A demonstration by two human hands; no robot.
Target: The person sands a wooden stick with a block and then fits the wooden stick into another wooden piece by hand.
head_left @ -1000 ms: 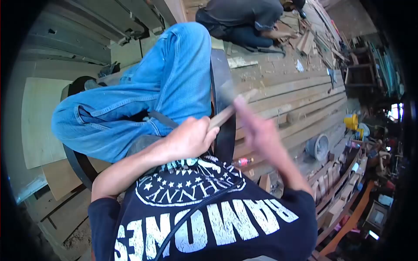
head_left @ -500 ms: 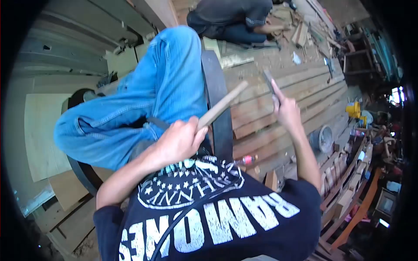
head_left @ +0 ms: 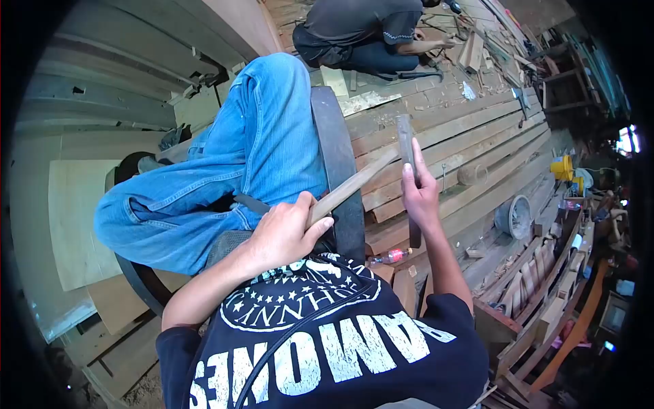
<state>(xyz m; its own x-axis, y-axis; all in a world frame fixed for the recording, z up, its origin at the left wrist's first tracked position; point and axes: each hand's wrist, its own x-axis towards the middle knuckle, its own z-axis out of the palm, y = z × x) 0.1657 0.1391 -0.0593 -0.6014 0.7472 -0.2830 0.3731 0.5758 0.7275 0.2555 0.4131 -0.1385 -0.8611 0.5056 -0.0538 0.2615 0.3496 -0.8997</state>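
My left hand [head_left: 283, 228] is closed around the near end of a pale wooden stick [head_left: 354, 185], which slants up and right past the chair arm. In my right hand [head_left: 421, 194] is a long, flat, dark file-like tool [head_left: 405, 136], held upright with thumb and fingers along it. The stick's far tip meets or overlaps the tool's edge; I cannot tell whether they touch. My left forearm rests near my jeans [head_left: 204, 170], and a dark flat piece [head_left: 252, 203] lies on my lap beside that hand.
A dark chair arm [head_left: 340, 150] runs beside my leg. Long boards [head_left: 470, 143] lie to the right, with a bucket [head_left: 516, 217] and a bottle [head_left: 392, 256] near them. Another person [head_left: 361, 34] sits ahead among wood scraps.
My right hand has moved left with the file-like tool, bringing it upright beside the stick's tip. My left hand still grips the stick, which has shifted slightly right and down.
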